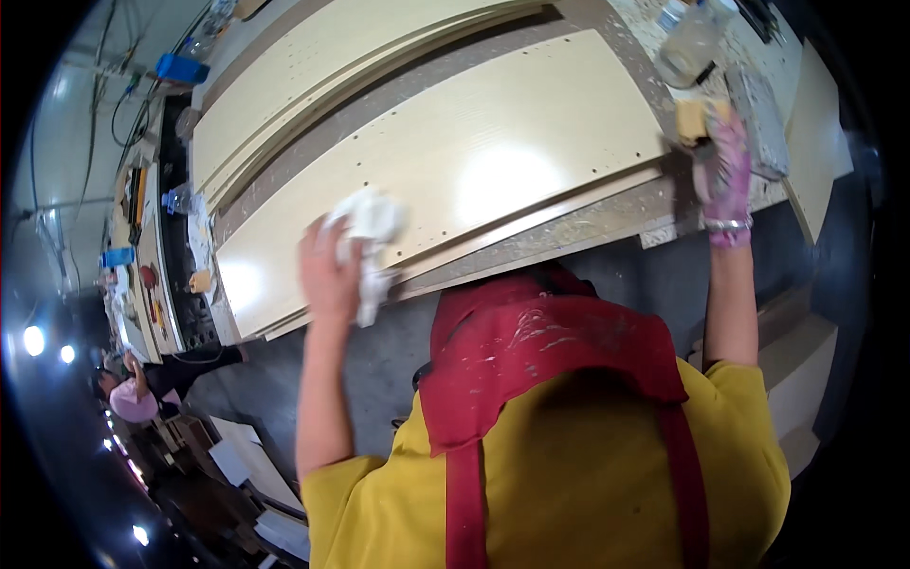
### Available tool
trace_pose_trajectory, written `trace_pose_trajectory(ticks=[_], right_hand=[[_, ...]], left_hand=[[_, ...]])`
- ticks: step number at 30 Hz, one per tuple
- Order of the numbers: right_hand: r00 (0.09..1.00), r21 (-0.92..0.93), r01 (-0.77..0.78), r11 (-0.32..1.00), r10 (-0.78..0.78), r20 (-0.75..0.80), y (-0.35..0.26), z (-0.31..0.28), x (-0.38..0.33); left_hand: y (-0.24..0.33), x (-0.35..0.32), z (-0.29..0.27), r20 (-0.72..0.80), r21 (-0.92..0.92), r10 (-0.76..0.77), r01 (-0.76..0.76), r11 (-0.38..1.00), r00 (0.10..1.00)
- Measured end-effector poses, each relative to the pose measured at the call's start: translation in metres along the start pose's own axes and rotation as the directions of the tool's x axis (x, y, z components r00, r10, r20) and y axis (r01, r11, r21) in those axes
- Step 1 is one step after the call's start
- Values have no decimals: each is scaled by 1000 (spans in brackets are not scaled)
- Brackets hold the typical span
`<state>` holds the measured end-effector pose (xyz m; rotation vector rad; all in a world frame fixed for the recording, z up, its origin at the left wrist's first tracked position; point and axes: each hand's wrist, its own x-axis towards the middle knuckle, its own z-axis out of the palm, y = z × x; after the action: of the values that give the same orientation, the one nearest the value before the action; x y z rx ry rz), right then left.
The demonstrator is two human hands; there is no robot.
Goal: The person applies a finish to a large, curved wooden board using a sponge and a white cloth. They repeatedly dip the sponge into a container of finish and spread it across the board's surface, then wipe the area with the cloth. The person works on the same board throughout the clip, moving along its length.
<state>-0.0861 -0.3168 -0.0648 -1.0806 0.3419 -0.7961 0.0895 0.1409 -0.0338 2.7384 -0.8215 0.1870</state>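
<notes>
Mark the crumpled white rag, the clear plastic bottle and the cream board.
crumpled white rag [372,220], head view, bunched middle.
clear plastic bottle [687,45], head view, body.
cream board [531,123], head view, bare top face.

Yellow short-sleeved shirt [569,474] under a red apron [550,351] — paint-flecked — with a pink glove [728,171] on the right hand.

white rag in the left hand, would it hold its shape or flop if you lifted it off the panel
The white rag would probably flop: it is crumpled, and a tail droops past the cream panel edge below the left hand. It likely weighs little, being bunched in a few fingers. It should drag rather than roll.
</notes>
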Motion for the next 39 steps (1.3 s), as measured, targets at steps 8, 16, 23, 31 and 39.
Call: trace_pose_trajectory(ticks=[8,16,23,31,39], right_hand=[[959,-384,-105,917,196,205,53,78,43],[958,-118,-200,973,219,183,53,67,46],[960,-86,-214,973,225,164,63,68,49],[961,-216,-180,960,218,168,67,68,50],[937,34,-316,948,306,170,54,54,57]], left_hand=[[85,9,23,184,-12,411,-416,909,893],[77,20,8,264,11,576,-599,800,774],[83,28,3,366,129,616,-694,708,697],[200,75,60,266,129,787,-830,543,556],[154,38,24,36,-217,695,-673,707,718]])
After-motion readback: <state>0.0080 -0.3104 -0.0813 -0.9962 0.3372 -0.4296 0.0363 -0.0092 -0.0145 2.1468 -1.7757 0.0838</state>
